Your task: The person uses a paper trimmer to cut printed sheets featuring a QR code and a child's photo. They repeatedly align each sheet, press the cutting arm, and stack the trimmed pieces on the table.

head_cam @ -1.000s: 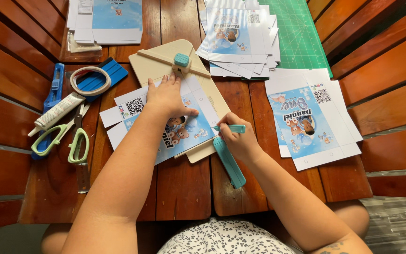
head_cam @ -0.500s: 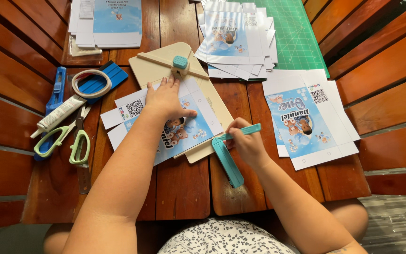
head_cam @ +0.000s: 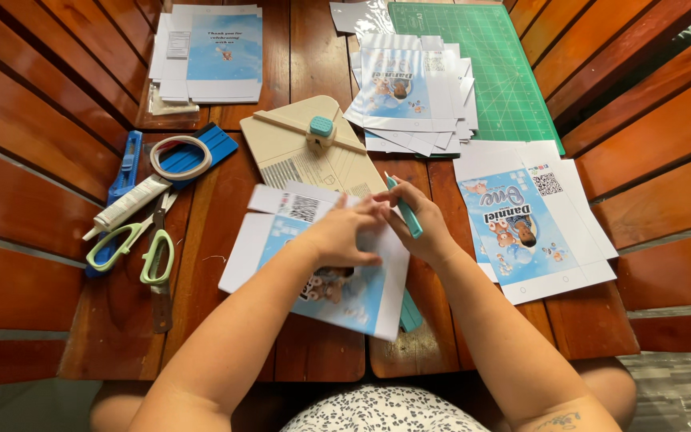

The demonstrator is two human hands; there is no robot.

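printed sheet (head_cam: 345, 298): white, blue-pictured, flat | left hand (head_cam: 344, 238) seemingly pinching its edge; right hand (head_cam: 419, 226) grasping teal tool (head_cam: 404, 209)

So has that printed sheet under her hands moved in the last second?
Yes. The printed sheet has slid off the beige scoring board toward the person, and now lies mostly on the wooden table.

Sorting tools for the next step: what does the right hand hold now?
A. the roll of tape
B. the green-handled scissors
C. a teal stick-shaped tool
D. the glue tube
C: the right hand grips the teal stick-shaped tool over the printed sheet; the scissors lie untouched on the table's left.
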